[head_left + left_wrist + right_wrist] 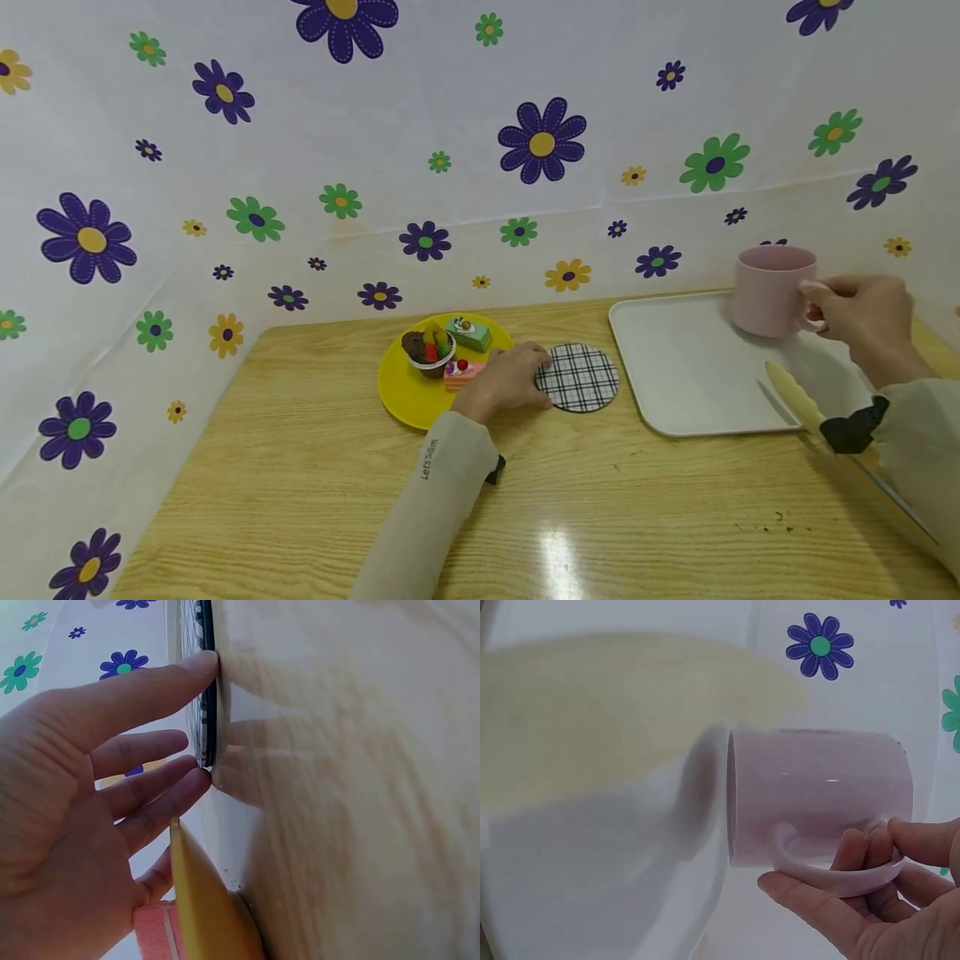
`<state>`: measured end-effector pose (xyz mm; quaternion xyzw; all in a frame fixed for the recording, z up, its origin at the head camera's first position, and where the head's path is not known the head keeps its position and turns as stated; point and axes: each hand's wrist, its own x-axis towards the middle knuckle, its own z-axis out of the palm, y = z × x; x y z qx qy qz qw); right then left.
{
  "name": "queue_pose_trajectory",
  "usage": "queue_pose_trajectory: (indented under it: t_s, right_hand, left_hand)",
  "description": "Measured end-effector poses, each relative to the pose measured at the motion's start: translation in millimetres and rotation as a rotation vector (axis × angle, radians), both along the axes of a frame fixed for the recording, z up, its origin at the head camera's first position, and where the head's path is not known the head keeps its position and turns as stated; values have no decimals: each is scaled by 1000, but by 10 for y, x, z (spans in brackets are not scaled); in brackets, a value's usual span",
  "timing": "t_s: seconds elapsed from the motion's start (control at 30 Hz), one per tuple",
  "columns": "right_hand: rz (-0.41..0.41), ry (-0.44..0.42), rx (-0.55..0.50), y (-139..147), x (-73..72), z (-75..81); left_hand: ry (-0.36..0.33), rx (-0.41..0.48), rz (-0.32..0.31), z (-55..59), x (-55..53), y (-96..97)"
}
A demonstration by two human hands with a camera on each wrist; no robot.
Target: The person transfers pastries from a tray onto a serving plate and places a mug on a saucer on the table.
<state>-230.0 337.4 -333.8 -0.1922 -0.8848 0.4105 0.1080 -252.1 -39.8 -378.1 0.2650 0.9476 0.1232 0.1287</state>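
Note:
My left hand (504, 382) rests at the left edge of a round black-and-white checked coaster (585, 379). In the left wrist view, the thumb and fingertips touch the rim of the coaster (204, 697), with the fingers fairly straight. My right hand (866, 312) grips the handle of a pink mug (768, 300). The right wrist view shows its fingers curled round the handle and the mug (817, 795) upright, slightly above the white tray (690, 358). A yellow plate (397, 392) lies just left of the coaster, partly hidden by my left hand.
On the plate sit a chocolate cupcake (431, 367), a green cake slice (471, 333) and a pink cake slice (459, 379). A long pale-yellow tapered piece (795, 396) projects by my right wrist, blurred in the right wrist view. A flowered cloth (450, 108) hangs behind the table.

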Motion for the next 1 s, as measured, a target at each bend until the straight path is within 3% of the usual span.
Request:
queue_pose_trajectory:
  t_s: [0.57, 0.8, 1.0]
  right_hand:
    - [27, 84, -72, -101, 92, 97]
    - [81, 146, -161, -105, 125, 103]
    - [113, 176, -178, -121, 142, 93]
  left_hand:
    - [-3, -16, 24, -4, 8, 13]
    - [-16, -17, 30, -9, 6, 17]
    - [-11, -22, 37, -7, 3, 23]
